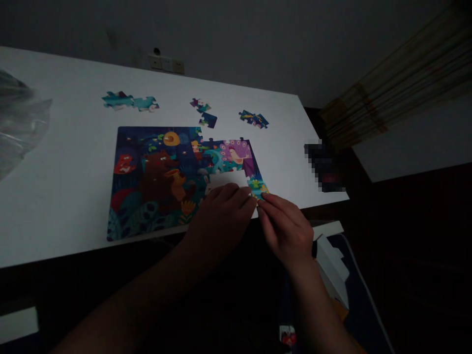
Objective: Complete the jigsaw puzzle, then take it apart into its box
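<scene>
Tabletop [66,196] bearing a partly assembled jigsaw [162,172] at its front edge, with fitting along the lower right border apparently the step in hand.

The person's left hand [226,209] lies bent over the lower part, its grip hidden; the right hand [287,226] has its fingertips drawn together at the right border, and whether they pinch or merely press cannot be told. Loose pieces [131,101] lie in groups behind the puzzle. A white gap [232,178] remains above the left fingers, beside green-and-yellow edge pieces [258,187]; the next move seems to call for lining up tabs before pressing flat.
</scene>
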Available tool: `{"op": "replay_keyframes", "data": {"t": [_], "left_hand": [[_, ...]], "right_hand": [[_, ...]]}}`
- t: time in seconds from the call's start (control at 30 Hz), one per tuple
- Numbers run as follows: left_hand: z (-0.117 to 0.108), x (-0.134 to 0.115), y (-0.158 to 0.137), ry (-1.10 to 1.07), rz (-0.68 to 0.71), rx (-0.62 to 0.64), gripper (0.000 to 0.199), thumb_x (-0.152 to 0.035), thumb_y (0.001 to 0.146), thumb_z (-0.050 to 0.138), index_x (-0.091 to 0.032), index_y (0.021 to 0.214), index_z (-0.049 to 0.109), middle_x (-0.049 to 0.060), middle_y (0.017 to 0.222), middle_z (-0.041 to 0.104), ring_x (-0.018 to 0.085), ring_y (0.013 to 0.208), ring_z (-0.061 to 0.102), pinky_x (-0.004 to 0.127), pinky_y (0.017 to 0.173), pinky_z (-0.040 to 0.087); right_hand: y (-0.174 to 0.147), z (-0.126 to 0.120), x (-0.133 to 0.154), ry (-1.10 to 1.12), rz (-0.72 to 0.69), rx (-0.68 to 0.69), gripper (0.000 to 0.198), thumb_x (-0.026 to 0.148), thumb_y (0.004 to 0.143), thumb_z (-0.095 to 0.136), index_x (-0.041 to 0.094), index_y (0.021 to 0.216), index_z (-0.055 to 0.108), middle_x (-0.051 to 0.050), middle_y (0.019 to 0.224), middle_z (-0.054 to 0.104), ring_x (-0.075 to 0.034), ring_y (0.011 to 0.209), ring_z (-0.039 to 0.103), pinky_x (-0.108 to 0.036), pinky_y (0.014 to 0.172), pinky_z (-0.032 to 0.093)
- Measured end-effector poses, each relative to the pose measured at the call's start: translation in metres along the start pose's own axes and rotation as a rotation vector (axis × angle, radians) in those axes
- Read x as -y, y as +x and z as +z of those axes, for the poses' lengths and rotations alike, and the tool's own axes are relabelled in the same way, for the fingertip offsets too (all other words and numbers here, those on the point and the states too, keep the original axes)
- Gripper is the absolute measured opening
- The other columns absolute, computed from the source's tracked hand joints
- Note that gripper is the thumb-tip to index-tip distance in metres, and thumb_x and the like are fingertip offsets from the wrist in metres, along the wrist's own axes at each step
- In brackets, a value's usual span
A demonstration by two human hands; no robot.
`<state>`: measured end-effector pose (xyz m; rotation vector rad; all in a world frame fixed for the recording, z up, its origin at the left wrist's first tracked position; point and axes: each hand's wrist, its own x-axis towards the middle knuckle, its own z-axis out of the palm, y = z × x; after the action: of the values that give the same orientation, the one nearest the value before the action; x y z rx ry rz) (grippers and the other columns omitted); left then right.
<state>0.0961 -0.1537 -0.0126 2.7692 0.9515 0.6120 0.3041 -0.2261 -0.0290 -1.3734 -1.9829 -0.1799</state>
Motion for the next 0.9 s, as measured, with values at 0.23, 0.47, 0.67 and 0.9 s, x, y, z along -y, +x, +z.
{"op": "replay_keyframes", "data": {"t": [0.23, 0.47, 0.67, 0.9], "left_hand": [[-0.001, -0.001, 0.0, 0.038, 0.03, 0.016, 0.025, -0.021, 0.114, 0.063, -0.018, 0.134, 0.077, 0.011, 0.149, 0.077, 0.032, 0.126, 0.072, 0.05, 0.1, 0.061], [-0.002, -0.002, 0.001, -0.003, 0.016, 0.067, 0.029, -0.022, 0.113, 0.065, -0.018, 0.139, 0.075, 0.011, 0.145, 0.078, 0.033, 0.127, 0.071, 0.05, 0.101, 0.06], [-0.002, -0.002, 0.003, -0.019, 0.003, 0.058, 0.026, -0.023, 0.113, 0.064, -0.019, 0.136, 0.075, 0.012, 0.139, 0.08, 0.033, 0.126, 0.072, 0.049, 0.102, 0.06], [-0.007, -0.002, 0.002, 0.002, -0.17, -0.094, 0.041, -0.044, 0.113, 0.067, -0.02, 0.146, 0.071, 0.015, 0.146, 0.077, 0.037, 0.133, 0.07, 0.053, 0.11, 0.059]], "right_hand": [[0.003, -0.004, 0.005, -0.022, 0.049, 0.086, 0.038, 0.007, 0.1, 0.076, 0.022, 0.134, 0.078, -0.014, 0.134, 0.084, -0.034, 0.127, 0.076, -0.061, 0.107, 0.067], [0.004, -0.004, 0.002, 0.005, 0.077, 0.141, 0.036, 0.01, 0.102, 0.071, 0.021, 0.136, 0.074, -0.018, 0.144, 0.079, -0.034, 0.131, 0.076, -0.06, 0.108, 0.065], [0.007, -0.007, -0.003, -0.014, 0.083, 0.182, 0.035, 0.014, 0.102, 0.071, 0.021, 0.136, 0.072, -0.016, 0.148, 0.078, -0.036, 0.128, 0.075, -0.06, 0.107, 0.063], [0.007, -0.002, -0.009, 0.045, 0.11, 0.124, 0.034, 0.014, 0.101, 0.071, 0.027, 0.132, 0.074, -0.011, 0.141, 0.081, -0.034, 0.125, 0.075, -0.058, 0.109, 0.062]]}}
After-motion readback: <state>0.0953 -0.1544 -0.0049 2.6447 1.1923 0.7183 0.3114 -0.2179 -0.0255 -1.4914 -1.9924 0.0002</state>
